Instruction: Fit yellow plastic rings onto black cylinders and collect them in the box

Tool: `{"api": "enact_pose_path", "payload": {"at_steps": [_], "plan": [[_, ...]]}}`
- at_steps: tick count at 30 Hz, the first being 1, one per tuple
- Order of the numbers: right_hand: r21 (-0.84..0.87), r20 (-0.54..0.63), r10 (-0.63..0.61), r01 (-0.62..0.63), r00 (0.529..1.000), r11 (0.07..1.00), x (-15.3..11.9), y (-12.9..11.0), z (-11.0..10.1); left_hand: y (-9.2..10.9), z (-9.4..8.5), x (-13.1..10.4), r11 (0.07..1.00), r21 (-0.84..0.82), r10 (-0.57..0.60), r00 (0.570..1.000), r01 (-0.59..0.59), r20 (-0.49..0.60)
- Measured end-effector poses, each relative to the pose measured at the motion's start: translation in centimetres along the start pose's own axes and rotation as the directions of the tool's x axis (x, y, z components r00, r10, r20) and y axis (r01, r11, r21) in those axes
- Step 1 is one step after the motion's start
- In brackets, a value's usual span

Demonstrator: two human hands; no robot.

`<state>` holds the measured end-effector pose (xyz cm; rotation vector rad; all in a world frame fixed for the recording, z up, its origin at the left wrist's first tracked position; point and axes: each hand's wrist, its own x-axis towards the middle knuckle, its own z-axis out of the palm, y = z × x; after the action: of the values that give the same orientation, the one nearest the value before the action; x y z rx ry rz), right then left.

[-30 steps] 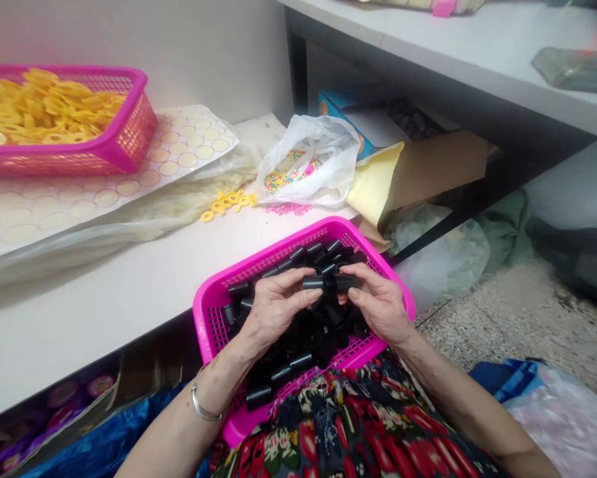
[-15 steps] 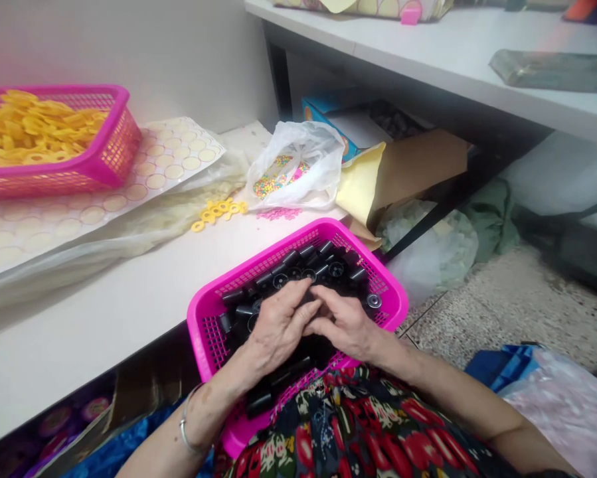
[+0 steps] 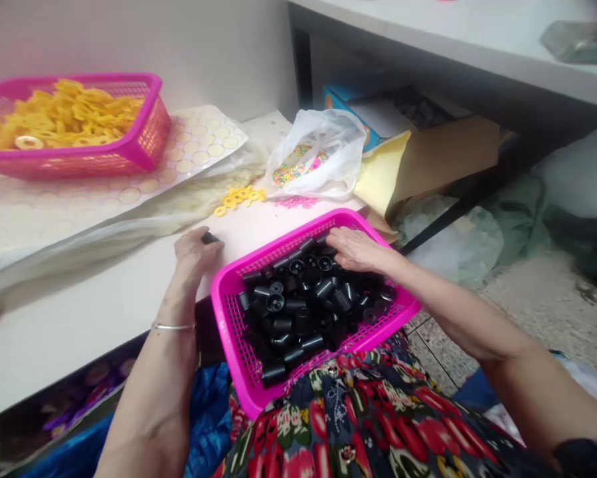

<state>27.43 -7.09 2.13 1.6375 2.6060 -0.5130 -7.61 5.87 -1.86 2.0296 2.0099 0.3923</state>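
On the white tabletop, left of the near basket, my left hand is closed around a small black plastic piece, whose dark end shows between thumb and fingers. My right hand reaches over the right back part of the pink basket, fingers curled down among the black parts. Its fingertips are partly hidden, and what they grip cannot be made out. Many black plastic cylinders fill this basket, some lying on their sides and others showing round ends with a spoked inside. The basket rests against my patterned clothing.
Another pink basket holds yellow ring-shaped pieces. Loose yellow rings and small pink bits lie by a white plastic bag of coloured beads. A cardboard box stands beneath the raised shelf.
My hands were together over the basket and are now apart. The left has moved left onto the tabletop with a black piece; the right has moved toward the basket's back right. The view has shifted.
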Motion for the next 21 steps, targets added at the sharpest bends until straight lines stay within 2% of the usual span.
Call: {"api": "enact_pose_path", "payload": {"at_steps": [3,5,6,9,12,14,15,17,19,21], "plan": [[0.046,0.003,0.007,-0.007,1.000,0.999,-1.0,0.4,-0.4,0.6,-0.6,-1.9,0.998,0.059,0.026,0.988,-0.017,-0.149],[0.115,0.015,0.074,-0.075,0.997,0.990,-2.0,0.9,-0.8,2.2,-1.3,-4.1,0.998,-0.018,0.060,0.972,-0.066,-0.228],[0.153,0.034,0.119,-0.123,0.992,0.981,-2.4,1.1,-1.0,3.1,-1.7,-5.4,0.992,-0.095,0.065,0.971,-0.089,-0.228],[0.215,0.053,0.180,-0.187,0.982,0.958,-3.4,1.3,-1.0,6.3,-2.5,-9.5,0.924,-0.333,0.173,0.982,-0.188,-0.073],[0.184,-0.106,0.099,-0.078,0.989,0.980,-3.4,0.0,-0.5,8.7,-2.7,-12.7,0.861,-0.437,0.333,0.938,-0.261,0.096],[0.171,-0.182,0.014,0.018,0.983,0.985,-2.9,-1.8,-0.1,9.5,-2.6,-13.8,0.859,-0.448,0.347,0.926,-0.250,0.148],[0.178,-0.184,-0.025,0.059,0.983,0.982,-2.6,-2.8,0.2,9.7,-2.5,-14.2,0.866,-0.445,0.327,0.931,-0.228,0.160],[0.182,-0.135,-0.085,0.109,0.987,0.977,-1.7,-4.6,0.7,9.5,-2.4,-14.4,0.882,-0.435,0.281,0.943,-0.181,0.177],[0.143,-0.058,-0.108,0.115,0.992,0.983,-1.1,-5.8,1.1,8.9,-2.3,-14.3,0.896,-0.410,0.274,0.937,-0.168,0.215],[0.134,0.037,-0.160,0.153,0.986,0.979,-1.0,-5.9,1.1,8.1,-2.3,-14.2,0.904,-0.377,0.330,0.890,-0.202,0.315]]}}
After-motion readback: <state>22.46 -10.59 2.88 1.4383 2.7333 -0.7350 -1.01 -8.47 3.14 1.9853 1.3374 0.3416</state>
